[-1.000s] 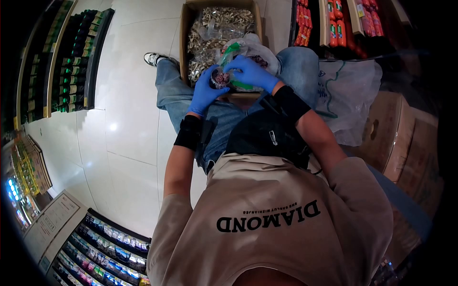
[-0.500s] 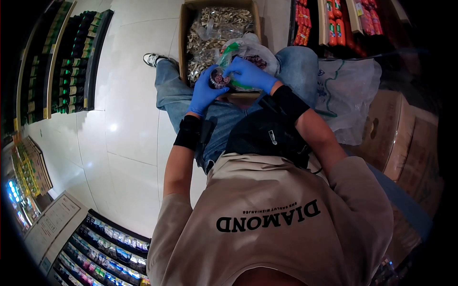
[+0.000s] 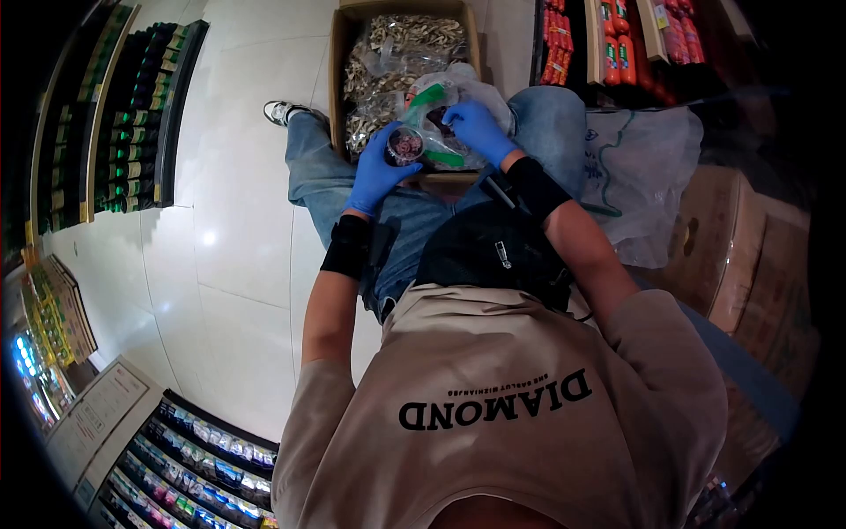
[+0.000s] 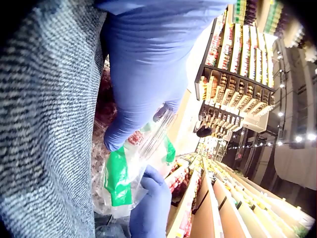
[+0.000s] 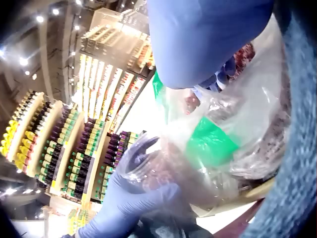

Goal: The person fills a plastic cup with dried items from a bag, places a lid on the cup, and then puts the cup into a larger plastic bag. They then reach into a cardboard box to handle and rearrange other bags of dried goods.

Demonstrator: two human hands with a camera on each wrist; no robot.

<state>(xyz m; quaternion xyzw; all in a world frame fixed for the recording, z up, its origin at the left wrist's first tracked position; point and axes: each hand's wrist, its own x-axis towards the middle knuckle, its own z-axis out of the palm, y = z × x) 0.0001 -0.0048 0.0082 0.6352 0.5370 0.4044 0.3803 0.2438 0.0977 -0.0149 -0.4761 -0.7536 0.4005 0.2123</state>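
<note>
In the head view, my blue-gloved left hand (image 3: 376, 172) grips a round clear container (image 3: 405, 145) with dark reddish pieces inside. The container's clear wall also shows in the right wrist view, held between left thumb and fingers. My gloved right hand (image 3: 478, 132) is at the mouth of a clear plastic bag (image 3: 493, 104) with green bands (image 5: 210, 142); its fingers are bent down by dark reddish pieces (image 5: 243, 58) in the bag. Whether they pinch any pieces is hidden. The bag lies in a cardboard box (image 3: 337, 88), on top of bagged dried slices (image 3: 374, 119).
The box stands between the person's knees. A flattened white bag (image 3: 648, 176) lies at the right, beside cardboard cartons (image 3: 718, 247). Shelves with red packages (image 3: 621, 53) are at the upper right, shelves of bottles (image 3: 132, 123) at the left, and a shelf of small packets (image 3: 207, 445) at the lower left.
My right hand has moved away from the container, rightward to the dark pieces in the bag. The left hand stays in place around the container, whose round top is now uncovered.
</note>
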